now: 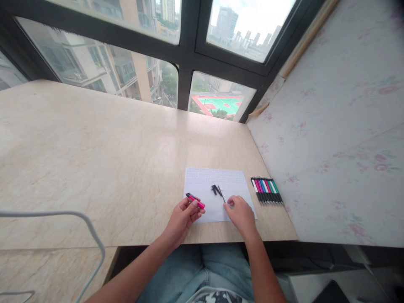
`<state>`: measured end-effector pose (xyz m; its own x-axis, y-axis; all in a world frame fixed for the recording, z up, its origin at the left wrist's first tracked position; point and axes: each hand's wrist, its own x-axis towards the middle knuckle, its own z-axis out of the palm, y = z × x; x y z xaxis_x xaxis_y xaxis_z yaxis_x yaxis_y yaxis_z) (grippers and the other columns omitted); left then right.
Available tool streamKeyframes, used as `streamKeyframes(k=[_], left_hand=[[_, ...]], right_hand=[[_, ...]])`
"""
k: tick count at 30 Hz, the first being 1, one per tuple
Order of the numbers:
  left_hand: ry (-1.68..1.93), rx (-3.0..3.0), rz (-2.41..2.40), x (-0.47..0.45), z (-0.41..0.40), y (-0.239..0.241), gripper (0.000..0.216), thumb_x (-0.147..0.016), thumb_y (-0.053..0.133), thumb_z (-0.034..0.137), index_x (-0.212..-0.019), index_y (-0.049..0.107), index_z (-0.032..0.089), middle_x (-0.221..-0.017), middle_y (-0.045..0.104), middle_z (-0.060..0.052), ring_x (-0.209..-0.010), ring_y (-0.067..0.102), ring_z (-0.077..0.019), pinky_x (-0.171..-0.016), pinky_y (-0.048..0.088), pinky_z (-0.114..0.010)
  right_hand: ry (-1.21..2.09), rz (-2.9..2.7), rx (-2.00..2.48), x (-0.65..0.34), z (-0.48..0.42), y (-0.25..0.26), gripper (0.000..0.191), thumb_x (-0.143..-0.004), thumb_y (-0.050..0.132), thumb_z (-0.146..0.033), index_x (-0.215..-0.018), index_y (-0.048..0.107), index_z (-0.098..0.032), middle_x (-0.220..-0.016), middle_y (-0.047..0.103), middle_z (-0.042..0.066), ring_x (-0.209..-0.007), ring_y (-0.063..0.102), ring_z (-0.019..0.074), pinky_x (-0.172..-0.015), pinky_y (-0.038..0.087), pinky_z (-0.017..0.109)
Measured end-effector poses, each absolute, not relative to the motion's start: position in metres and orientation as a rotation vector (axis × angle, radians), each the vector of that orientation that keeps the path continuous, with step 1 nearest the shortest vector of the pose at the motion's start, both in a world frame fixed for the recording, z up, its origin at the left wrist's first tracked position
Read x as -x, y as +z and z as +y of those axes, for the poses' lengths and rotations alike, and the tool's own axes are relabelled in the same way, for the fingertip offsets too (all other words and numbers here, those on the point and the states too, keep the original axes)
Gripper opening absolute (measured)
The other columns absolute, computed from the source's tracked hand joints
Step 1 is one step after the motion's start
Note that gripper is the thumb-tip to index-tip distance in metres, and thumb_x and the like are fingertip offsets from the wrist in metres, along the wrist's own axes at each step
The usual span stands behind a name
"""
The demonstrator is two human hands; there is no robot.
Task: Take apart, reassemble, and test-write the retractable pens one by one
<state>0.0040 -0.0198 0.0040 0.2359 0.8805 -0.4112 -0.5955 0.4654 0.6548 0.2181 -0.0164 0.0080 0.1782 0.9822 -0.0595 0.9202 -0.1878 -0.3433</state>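
Note:
Between the thumb and fingers of my left hand (183, 216) is a pink pen barrel (196, 201) with a black clip end, held slanted over a written sheet of paper (202, 179). My right hand (240, 213) pinches the near end of a thin black pen refill (221, 193), its far end pointing away from me over the paper. Just left of the refill, a few short black pen parts (215, 190) lie on the sheet; their exact kind is too small to tell.
Right of the paper, a row of several pens (267, 190) with coloured barrels and black grips lies side by side near the papered wall (334, 139). A grey cable (85, 219) loops over the left front of the marble-patterned tabletop (94, 155). Windows stand behind.

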Motion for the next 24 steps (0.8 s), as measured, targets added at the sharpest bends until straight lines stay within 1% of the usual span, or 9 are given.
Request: streamKeyframes(k=[6,10,14,16,18,20,22,24], left_hand=[[1.034,-0.432,0.848,-0.005,-0.021,0.006,0.025,-0.077,0.075,0.032,-0.090,0.065,0.014,-0.082,0.071,-0.007,-0.070,0.067,-0.0126,-0.063,0.052,-0.020],[1.030,-0.439,0.853,-0.005,-0.020,0.006,0.025,-0.077,0.075,0.032,-0.090,0.065,0.014,-0.081,0.071,-0.006,-0.070,0.067,-0.0129,-0.063,0.052,-0.021],[1.044,-0.435,0.842,-0.003,-0.018,0.006,0.024,-0.077,0.075,0.032,-0.089,0.065,0.014,-0.082,0.070,-0.006,-0.071,0.066,-0.0126,-0.064,0.052,-0.020],[1.055,-0.431,0.832,-0.001,-0.016,0.007,0.024,-0.077,0.074,0.032,-0.090,0.065,0.014,-0.083,0.070,-0.006,-0.072,0.066,-0.0122,-0.064,0.051,-0.020],[1.070,-0.424,0.826,0.001,-0.015,0.008,0.025,-0.078,0.073,0.033,-0.092,0.064,0.014,-0.084,0.071,-0.006,-0.072,0.066,-0.0118,-0.064,0.051,-0.020],[1.091,-0.417,0.829,0.002,-0.013,0.009,0.025,-0.079,0.073,0.033,-0.093,0.065,0.014,-0.085,0.071,-0.006,-0.072,0.066,-0.0116,-0.065,0.051,-0.020],[1.116,-0.413,0.843,0.004,-0.012,0.009,0.025,-0.078,0.073,0.033,-0.094,0.065,0.015,-0.085,0.071,-0.006,-0.074,0.066,-0.0118,-0.066,0.051,-0.020],[1.141,-0.415,0.860,0.005,-0.011,0.009,0.026,-0.078,0.074,0.033,-0.094,0.065,0.015,-0.087,0.071,-0.006,-0.076,0.067,-0.0123,-0.067,0.051,-0.020]], right_hand=[[0.431,-1.848,2.305,-0.210,-0.010,0.010,0.016,-0.087,0.053,-0.027,-0.075,0.061,-0.022,-0.085,0.065,0.003,-0.075,0.059,0.0178,-0.055,0.029,0.026],[0.426,-1.859,2.310,-0.210,-0.009,0.012,0.016,-0.088,0.052,-0.027,-0.075,0.061,-0.021,-0.085,0.066,0.004,-0.075,0.059,0.0187,-0.056,0.029,0.026],[0.431,-1.791,2.254,-0.213,-0.011,0.016,0.016,-0.088,0.050,-0.027,-0.077,0.060,-0.022,-0.087,0.067,0.005,-0.077,0.061,0.0205,-0.059,0.034,0.027],[0.534,-1.762,2.147,-0.215,-0.015,0.018,0.015,-0.088,0.050,-0.027,-0.077,0.059,-0.022,-0.084,0.068,0.005,-0.077,0.062,0.0209,-0.063,0.039,0.028],[0.712,-1.713,1.988,-0.217,-0.020,0.019,0.015,-0.088,0.050,-0.030,-0.079,0.059,-0.021,-0.078,0.069,0.004,-0.075,0.063,0.0203,-0.066,0.043,0.029],[0.877,-1.629,1.831,-0.219,-0.026,0.020,0.015,-0.087,0.052,-0.033,-0.088,0.061,-0.020,-0.074,0.068,0.003,-0.072,0.064,0.0198,-0.067,0.047,0.030],[0.964,-1.540,1.726,-0.220,-0.031,0.022,0.022,-0.085,0.057,-0.036,-0.098,0.064,-0.019,-0.074,0.069,0.003,-0.072,0.065,0.0200,-0.068,0.049,0.030],[0.976,-1.490,1.684,-0.221,-0.035,0.025,0.026,-0.083,0.060,-0.038,-0.098,0.067,-0.018,-0.078,0.070,0.005,-0.075,0.065,0.0210,-0.070,0.051,0.032]])
